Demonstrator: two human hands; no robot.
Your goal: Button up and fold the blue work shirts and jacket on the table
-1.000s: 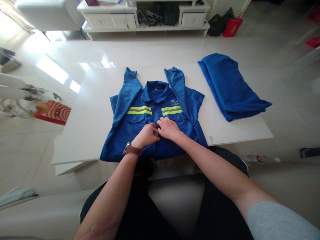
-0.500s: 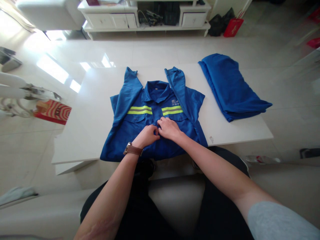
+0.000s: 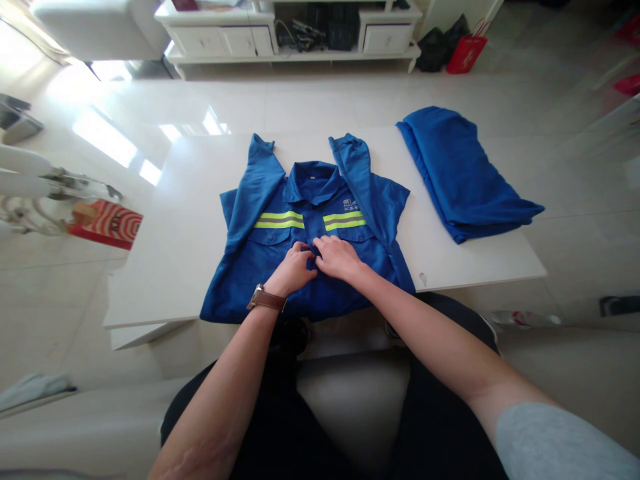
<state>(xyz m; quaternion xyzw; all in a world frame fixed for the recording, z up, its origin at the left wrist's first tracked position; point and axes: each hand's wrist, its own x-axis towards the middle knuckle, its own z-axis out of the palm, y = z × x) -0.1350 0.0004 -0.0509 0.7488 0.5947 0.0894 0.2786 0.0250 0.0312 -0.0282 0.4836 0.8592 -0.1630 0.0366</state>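
A blue work jacket (image 3: pixel 260 263) with yellow-green reflective stripes lies front up on the white table (image 3: pixel 165 220), its collar pointing away from me. Both sleeves are folded up over the front, cuffs beyond the collar. My left hand (image 3: pixel 295 267), a brown-strapped watch on its wrist, has its fingers curled at the jacket's front placket. Close beside it, my right hand (image 3: pixel 337 257) pinches the placket just below the stripes. The fingertips of both hands nearly meet; any button between them is hidden.
Folded blue cloth (image 3: pixel 465 173) lies at the table's right end, overhanging its edge. A red-striped paper bag (image 3: pixel 110 223) is left of the table. Across the floor stand a white TV cabinet (image 3: pixel 215 43) and a red bag (image 3: pixel 467 55). A plastic bottle (image 3: pixel 525 319) lies at right.
My left hand's fingers have shifted slightly upward and straightened a little along the placket. My right hand has barely moved. The jacket lies as before.
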